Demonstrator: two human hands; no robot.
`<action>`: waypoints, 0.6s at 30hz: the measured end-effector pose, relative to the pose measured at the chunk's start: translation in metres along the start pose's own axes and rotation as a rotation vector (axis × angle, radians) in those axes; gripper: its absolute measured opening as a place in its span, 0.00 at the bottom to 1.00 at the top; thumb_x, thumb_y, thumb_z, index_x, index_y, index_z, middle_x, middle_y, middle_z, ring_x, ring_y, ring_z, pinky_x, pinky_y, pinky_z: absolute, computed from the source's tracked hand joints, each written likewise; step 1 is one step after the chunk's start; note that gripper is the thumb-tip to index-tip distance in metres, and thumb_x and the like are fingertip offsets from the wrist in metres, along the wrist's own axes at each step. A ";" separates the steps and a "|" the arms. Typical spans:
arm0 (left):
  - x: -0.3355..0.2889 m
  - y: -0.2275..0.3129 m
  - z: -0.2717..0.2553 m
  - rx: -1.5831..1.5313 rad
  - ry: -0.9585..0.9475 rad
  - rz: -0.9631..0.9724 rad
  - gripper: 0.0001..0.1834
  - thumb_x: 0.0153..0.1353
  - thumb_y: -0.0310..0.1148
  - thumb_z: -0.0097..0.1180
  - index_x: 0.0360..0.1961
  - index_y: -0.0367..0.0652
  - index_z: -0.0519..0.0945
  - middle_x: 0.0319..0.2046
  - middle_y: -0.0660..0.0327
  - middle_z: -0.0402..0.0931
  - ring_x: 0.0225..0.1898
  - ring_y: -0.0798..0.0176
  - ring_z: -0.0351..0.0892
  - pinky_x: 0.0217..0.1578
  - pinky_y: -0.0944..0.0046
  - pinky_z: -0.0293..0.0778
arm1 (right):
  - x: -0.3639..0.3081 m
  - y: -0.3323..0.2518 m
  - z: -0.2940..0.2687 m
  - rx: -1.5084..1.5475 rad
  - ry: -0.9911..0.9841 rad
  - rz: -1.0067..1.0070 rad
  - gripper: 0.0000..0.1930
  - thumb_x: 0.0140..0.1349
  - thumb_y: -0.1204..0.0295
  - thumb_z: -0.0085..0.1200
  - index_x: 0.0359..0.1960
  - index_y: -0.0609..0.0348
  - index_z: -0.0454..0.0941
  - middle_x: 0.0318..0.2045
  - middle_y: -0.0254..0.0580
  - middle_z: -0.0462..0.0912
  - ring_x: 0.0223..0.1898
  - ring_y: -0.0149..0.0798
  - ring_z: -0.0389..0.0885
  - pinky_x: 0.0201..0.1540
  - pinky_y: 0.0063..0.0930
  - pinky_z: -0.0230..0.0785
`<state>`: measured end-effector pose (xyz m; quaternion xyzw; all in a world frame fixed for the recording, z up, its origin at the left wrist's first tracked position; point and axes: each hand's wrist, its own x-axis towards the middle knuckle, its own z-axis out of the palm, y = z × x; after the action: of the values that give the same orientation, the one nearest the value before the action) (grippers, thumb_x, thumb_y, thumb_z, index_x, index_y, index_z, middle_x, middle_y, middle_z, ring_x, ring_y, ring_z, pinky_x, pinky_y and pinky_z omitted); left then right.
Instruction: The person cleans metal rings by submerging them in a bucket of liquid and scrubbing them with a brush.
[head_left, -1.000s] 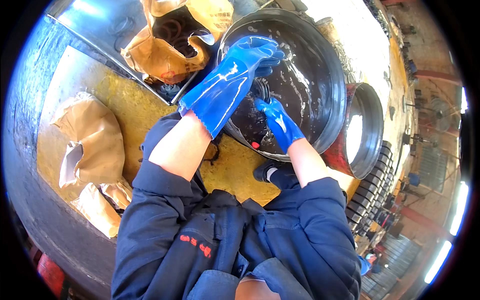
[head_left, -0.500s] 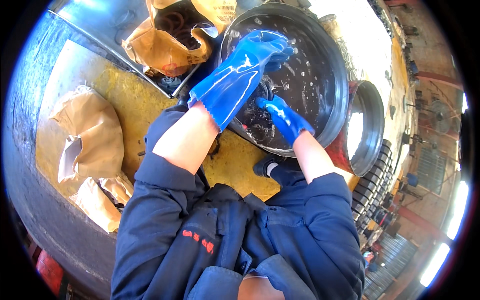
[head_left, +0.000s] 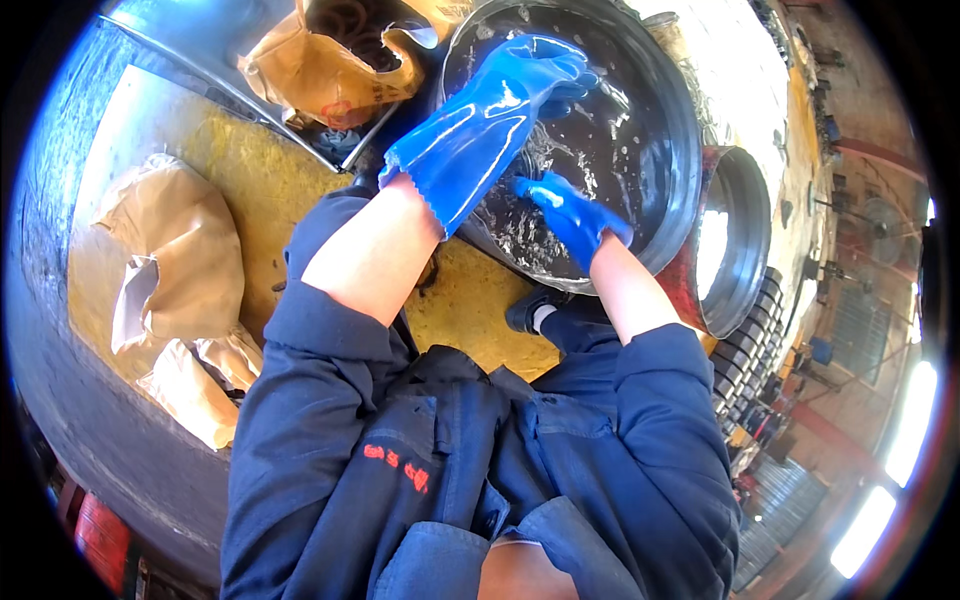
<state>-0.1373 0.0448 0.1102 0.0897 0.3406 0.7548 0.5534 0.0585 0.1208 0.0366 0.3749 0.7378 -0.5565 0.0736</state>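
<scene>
Washing step judged in hand: both blue-gloved hands are plunged in the dark metal basin (head_left: 668, 150), upper centre of frame. Left hand (head_left: 500, 115) fingers curled over something hidden; right hand (head_left: 570, 212) grip cannot be told. Next move would need a firm hold on slippery parts underwater

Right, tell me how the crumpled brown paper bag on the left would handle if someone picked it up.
The brown paper bag is creased and slumped, so it would probably be floppy and sag rather than hold its shape. It looks torn open at one side, so it might rip further or spill. Its weight cannot be judged, since the contents are hidden.
</scene>
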 end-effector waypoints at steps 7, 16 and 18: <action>0.010 -0.007 -0.004 -0.066 -0.015 0.056 0.08 0.68 0.28 0.64 0.47 0.43 0.84 0.41 0.58 0.88 0.41 0.62 0.89 0.38 0.65 0.82 | -0.006 -0.043 0.011 0.112 0.068 0.182 0.32 0.68 0.54 0.59 0.65 0.66 0.73 0.57 0.54 0.81 0.58 0.45 0.77 0.62 0.40 0.67; -0.004 0.003 0.009 -0.019 0.007 0.021 0.08 0.67 0.28 0.64 0.47 0.43 0.84 0.39 0.59 0.88 0.41 0.63 0.88 0.41 0.65 0.82 | 0.018 0.006 -0.005 -0.089 0.069 0.190 0.19 0.63 0.62 0.67 0.49 0.64 0.83 0.36 0.43 0.87 0.38 0.36 0.82 0.43 0.36 0.74; 0.008 -0.005 -0.002 0.006 -0.049 0.090 0.09 0.67 0.28 0.64 0.48 0.43 0.84 0.40 0.59 0.88 0.41 0.64 0.88 0.41 0.65 0.82 | 0.030 0.007 0.000 -0.014 0.134 0.196 0.20 0.63 0.62 0.67 0.50 0.64 0.83 0.37 0.43 0.87 0.38 0.36 0.82 0.43 0.36 0.74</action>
<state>-0.1376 0.0522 0.1043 0.1248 0.3249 0.7755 0.5269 0.0413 0.1359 0.0155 0.4810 0.7049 -0.5149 0.0807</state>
